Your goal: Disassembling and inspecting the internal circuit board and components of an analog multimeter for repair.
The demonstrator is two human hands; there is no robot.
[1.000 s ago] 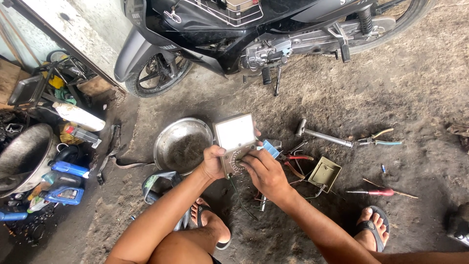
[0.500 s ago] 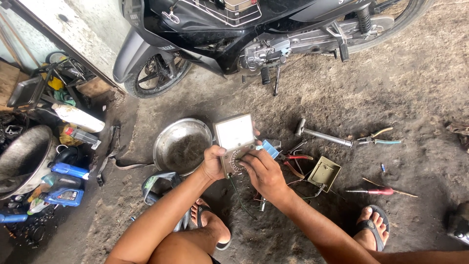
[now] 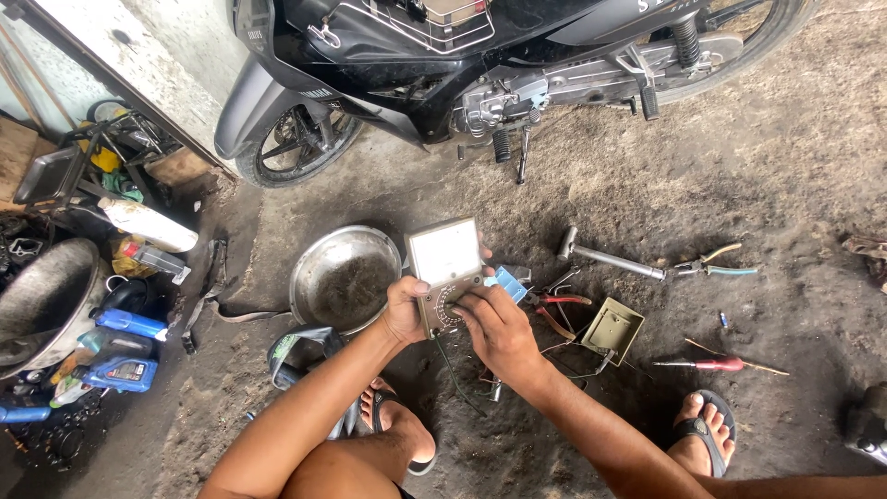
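From the head camera, an analogue meter (image 3: 446, 273) with a pale dial face is held above the dirt floor (image 3: 785, 185), just right of a metal bowl (image 3: 344, 277). The left hand (image 3: 407, 310) is closed around the meter's lower left edge, thumb on its face. The right hand (image 3: 494, 328) is laid on the meter's lower front, fingers bent onto its round selector; whether the knob is pinched cannot be told. A hammer (image 3: 605, 259), red-handled pliers (image 3: 554, 305) and a red screwdriver (image 3: 716, 364) are spread to the right. A black motorcycle (image 3: 443, 55) is parked beyond.
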